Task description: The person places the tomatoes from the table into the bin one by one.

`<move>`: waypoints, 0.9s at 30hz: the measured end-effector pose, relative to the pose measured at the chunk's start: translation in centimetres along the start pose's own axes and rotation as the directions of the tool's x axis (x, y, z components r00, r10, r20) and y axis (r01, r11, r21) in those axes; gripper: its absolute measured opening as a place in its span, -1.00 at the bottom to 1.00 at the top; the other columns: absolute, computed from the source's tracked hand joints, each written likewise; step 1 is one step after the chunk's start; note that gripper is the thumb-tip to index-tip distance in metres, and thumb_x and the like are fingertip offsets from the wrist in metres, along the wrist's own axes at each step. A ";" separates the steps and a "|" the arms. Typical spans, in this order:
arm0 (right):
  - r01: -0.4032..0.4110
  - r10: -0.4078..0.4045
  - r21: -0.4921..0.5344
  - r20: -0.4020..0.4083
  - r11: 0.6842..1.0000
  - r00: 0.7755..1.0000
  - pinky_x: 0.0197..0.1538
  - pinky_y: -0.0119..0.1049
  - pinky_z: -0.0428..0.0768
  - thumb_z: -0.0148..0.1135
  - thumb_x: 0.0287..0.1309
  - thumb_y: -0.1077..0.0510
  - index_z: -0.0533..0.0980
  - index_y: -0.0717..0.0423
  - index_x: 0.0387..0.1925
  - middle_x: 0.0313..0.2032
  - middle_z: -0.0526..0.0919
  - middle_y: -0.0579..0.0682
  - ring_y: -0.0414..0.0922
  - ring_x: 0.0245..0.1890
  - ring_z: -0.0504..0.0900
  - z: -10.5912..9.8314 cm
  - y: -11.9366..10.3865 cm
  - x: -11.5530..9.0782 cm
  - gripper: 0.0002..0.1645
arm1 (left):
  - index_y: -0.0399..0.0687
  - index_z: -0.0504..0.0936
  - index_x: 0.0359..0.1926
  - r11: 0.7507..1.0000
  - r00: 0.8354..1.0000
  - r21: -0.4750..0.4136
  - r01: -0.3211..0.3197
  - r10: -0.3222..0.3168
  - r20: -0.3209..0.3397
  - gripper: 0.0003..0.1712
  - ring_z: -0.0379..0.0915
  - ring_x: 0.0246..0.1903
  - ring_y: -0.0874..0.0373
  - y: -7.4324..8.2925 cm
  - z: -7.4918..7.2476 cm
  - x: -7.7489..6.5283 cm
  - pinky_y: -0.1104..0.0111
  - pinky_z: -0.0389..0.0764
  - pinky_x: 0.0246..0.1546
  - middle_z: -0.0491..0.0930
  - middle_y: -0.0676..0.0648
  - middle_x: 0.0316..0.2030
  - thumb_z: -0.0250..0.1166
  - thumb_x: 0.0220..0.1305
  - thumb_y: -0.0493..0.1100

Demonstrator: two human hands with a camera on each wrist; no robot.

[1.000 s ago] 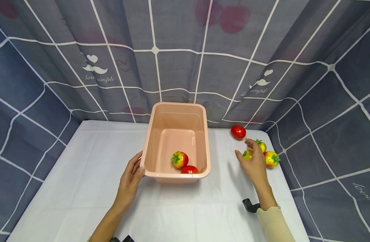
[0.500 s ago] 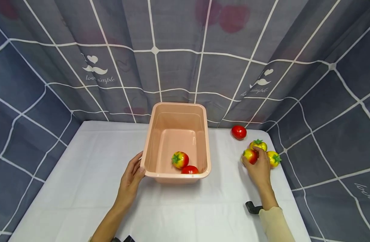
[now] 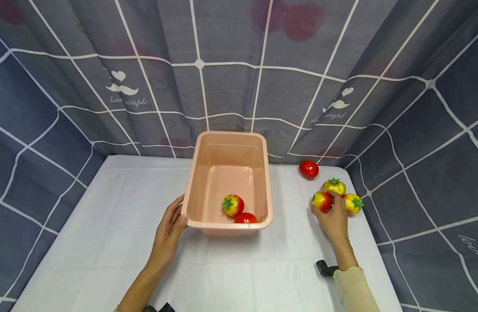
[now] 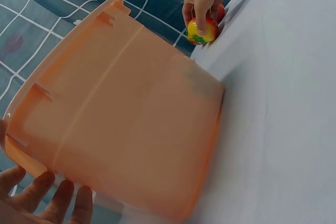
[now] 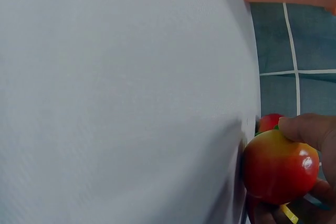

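Note:
A pink plastic bin stands mid-table, holding a red-and-yellow tomato with a green leafy top and a plain red tomato. At its near left corner, my left hand grips the rim, thumb over the edge and fingers against the outer side. My right hand pinches another red-and-yellow tomato between thumb and fingers. In the right wrist view this held tomato is close over the white cloth. Two yellowish tomatoes sit just beyond it, one behind and one to the right.
A red tomato lies near the table's back edge, right of the bin. White cloth covers the table. Grey checked curtains hang close behind and on both sides.
My right hand moved right and slightly down to the cluster, and its fingers closed on the nearest tomato, which has since shifted slightly left. The left hand and bin stayed still.

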State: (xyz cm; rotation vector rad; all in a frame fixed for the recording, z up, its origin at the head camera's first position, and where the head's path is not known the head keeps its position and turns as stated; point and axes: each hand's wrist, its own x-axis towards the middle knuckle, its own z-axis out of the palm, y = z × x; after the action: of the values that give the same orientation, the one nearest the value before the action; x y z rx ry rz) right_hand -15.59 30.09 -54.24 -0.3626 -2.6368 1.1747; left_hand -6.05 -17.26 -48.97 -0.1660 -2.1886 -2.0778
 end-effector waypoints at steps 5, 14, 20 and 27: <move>-0.006 0.006 0.018 -0.009 1.000 1.000 0.58 0.31 0.37 0.55 0.22 0.15 0.28 0.25 0.50 0.38 0.41 0.38 0.34 0.40 0.44 -0.1 0.0 -0.1 -0.06 | 0.08 0.19 0.69 1.000 1.000 -0.007 -0.006 0.006 0.010 -0.36 0.48 0.42 0.31 -0.1 0.0 0.1 0.61 0.56 0.29 0.31 -0.42 0.54 0.00 0.72 -0.26; -0.045 0.045 0.041 -0.004 0.998 0.999 0.56 0.33 0.38 0.56 0.22 0.11 0.26 0.24 0.52 0.38 0.40 0.38 0.33 0.40 0.41 -0.5 -0.6 0.0 -0.03 | 0.10 0.20 0.69 1.000 1.000 -0.015 0.009 -0.009 -0.005 -0.36 0.50 0.40 0.31 0.1 0.1 0.0 0.59 0.58 0.27 0.33 -0.41 0.53 0.00 0.72 -0.26; -0.021 0.024 0.064 -0.050 0.998 0.998 0.53 0.26 0.45 0.57 0.22 0.09 0.30 0.18 0.51 0.36 0.43 0.31 0.25 0.38 0.46 -1.1 -1.7 0.3 -0.06 | 0.10 0.19 0.69 1.000 1.000 -0.008 0.005 -0.005 0.003 -0.36 0.49 0.40 0.32 0.0 0.0 0.0 0.59 0.57 0.28 0.33 -0.41 0.54 0.00 0.72 -0.25; 0.041 -0.033 0.054 -0.128 0.998 0.991 0.35 -0.09 0.54 0.61 0.19 0.09 0.35 0.14 0.49 0.34 0.48 0.24 0.17 0.22 0.52 -2.0 -3.2 0.3 -0.07 | 0.06 0.17 0.70 1.000 1.000 0.002 -0.010 0.010 0.020 -0.36 0.48 0.44 0.27 0.0 -0.1 0.0 0.60 0.57 0.29 0.32 -0.41 0.54 -0.01 0.73 -0.24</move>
State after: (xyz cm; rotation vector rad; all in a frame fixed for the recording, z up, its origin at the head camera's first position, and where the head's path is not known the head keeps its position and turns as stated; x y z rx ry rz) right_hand -15.68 29.44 -50.50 -0.3642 -2.4851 1.1717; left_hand -6.07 -17.36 -49.00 -0.1977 -2.1971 -2.0772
